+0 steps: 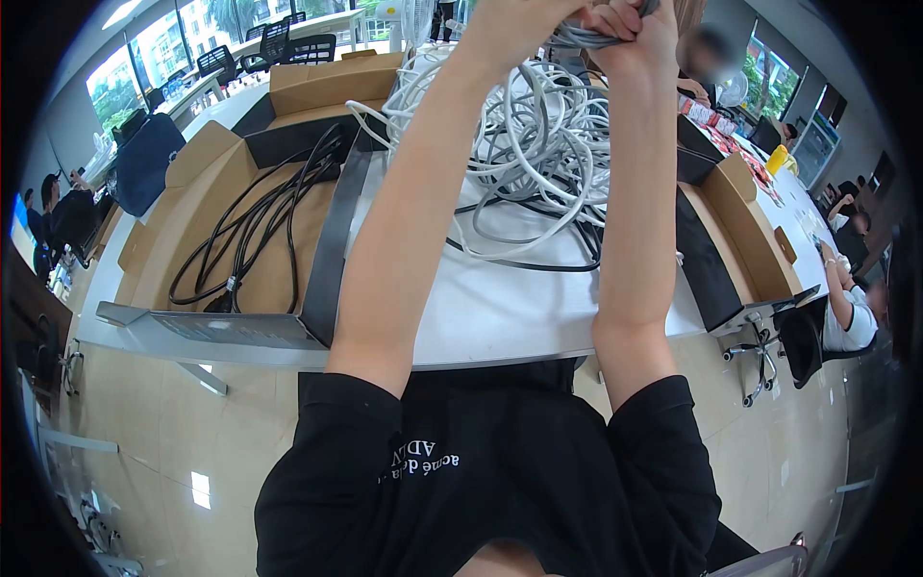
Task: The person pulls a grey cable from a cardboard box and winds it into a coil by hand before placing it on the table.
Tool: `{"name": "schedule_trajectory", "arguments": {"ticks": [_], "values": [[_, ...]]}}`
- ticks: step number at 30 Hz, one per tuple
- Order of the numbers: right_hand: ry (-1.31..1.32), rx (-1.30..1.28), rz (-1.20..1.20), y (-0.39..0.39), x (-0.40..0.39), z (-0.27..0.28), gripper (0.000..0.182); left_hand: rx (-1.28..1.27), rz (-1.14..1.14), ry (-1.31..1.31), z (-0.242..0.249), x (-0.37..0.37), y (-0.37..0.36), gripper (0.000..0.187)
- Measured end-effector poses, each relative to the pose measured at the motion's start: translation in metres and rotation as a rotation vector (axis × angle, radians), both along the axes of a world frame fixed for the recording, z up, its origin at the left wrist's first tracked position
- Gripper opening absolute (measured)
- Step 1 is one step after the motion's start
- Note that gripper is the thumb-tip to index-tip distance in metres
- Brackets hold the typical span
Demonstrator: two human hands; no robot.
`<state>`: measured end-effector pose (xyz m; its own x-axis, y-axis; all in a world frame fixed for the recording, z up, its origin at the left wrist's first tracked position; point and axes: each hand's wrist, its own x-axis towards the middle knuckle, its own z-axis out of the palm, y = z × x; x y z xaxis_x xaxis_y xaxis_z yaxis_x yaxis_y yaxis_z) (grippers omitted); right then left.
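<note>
Both my arms reach forward over the white table to the top edge of the view. My right hand [630, 29] has its fingers wrapped round a bundle of grey cable [586, 38]. Beside it my left hand [524, 29] is partly cut off by the frame's edge, and its fingertips are hard to see. Under and between the forearms lies a large tangle of white and grey cables [543, 144], with a black cable [567, 266] at its near side. Coiled black cables [260, 231] rest in the open cardboard box to the left.
The left open box [322, 279] and another open box [735, 240] at the right flank the cables on the white table [481, 322]. A dark blue bag [147, 163] hangs at the left. People sit at the right and far left; office chairs [274, 43] stand behind.
</note>
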<state>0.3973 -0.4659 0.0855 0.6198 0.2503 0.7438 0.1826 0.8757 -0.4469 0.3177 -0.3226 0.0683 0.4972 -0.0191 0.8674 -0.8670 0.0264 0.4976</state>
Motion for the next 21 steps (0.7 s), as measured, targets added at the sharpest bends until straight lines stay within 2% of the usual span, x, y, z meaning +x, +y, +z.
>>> {"name": "schedule_trajectory", "arguments": {"ticks": [4,5,7,8,11,12,15,16,19,21], "values": [[0.019,-0.100,-0.063,0.013,-0.025,0.004,0.045,-0.127,-0.029,-0.008,-0.001,0.010,0.021,0.030],[0.005,-0.146,-0.078,0.015,-0.031,0.004,0.045,-0.091,-0.033,0.020,0.000,0.010,0.026,0.030],[-0.043,-0.256,-0.422,0.014,-0.037,0.004,0.048,-0.018,-0.041,0.075,0.002,0.008,0.039,0.030],[-0.067,-0.309,-0.595,0.013,-0.040,0.004,0.050,0.141,0.141,0.070,0.006,-0.005,0.043,0.025],[-0.128,-0.521,-0.650,0.012,-0.051,0.003,0.053,0.351,0.537,0.134,0.014,-0.036,0.044,0.022],[-0.090,-0.591,-0.758,0.016,-0.061,0.005,0.059,0.378,0.475,0.052,0.013,-0.037,0.045,0.026],[-0.477,-0.480,-1.249,0.030,-0.051,0.000,0.064,0.533,0.580,0.065,0.013,-0.036,0.045,0.030],[-0.474,-0.480,-1.165,0.036,-0.059,-0.005,0.066,0.585,0.614,0.070,0.013,-0.036,0.044,0.032],[-0.579,-0.678,-1.111,0.034,-0.068,-0.004,0.063,0.552,0.576,0.118,0.010,-0.040,0.039,0.031],[-0.591,-0.641,-1.156,0.035,-0.071,-0.005,0.060,0.599,0.597,0.176,0.013,-0.042,0.039,0.031]]}}
